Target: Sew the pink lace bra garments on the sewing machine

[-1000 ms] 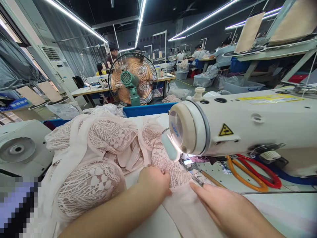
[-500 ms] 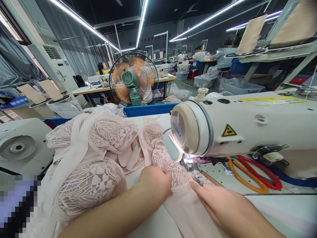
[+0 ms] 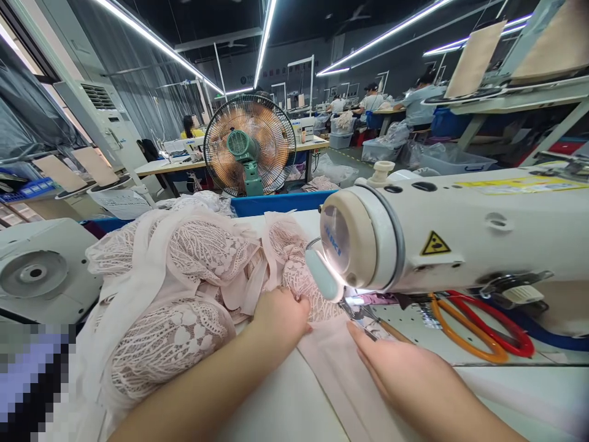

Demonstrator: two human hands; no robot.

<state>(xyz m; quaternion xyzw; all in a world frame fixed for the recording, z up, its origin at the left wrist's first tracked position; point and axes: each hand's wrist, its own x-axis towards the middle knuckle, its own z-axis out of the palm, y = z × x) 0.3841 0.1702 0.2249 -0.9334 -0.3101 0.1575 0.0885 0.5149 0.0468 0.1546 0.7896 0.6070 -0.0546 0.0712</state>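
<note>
A pale pink lace bra [image 3: 324, 307] lies under the head of a sewing machine [image 3: 363, 236], its lace cup beside the lit needle area. My left hand [image 3: 283, 316] is closed on the left edge of the cup, fingertips curled under and partly hidden. On the other side, my right hand [image 3: 405, 368] presses the bra's smooth band [image 3: 329, 347] with its fingers together. A thin metal piece [image 3: 368, 333] shows at the right fingertips; whether the hand holds it or it belongs to the machine, I cannot tell. The needle itself is hidden.
More lace bras [image 3: 170, 331] are heaped on the left. Orange-handled scissors [image 3: 473, 334] and a red handle [image 3: 519, 344] lie under the machine arm. A blue bin [image 3: 285, 202] and a large fan [image 3: 248, 147] stand beyond. Other people work at machines farther back.
My left hand has moved slightly up and left along the cup. My right hand has shifted slightly, staying at the band. The view has turned a little left.
</note>
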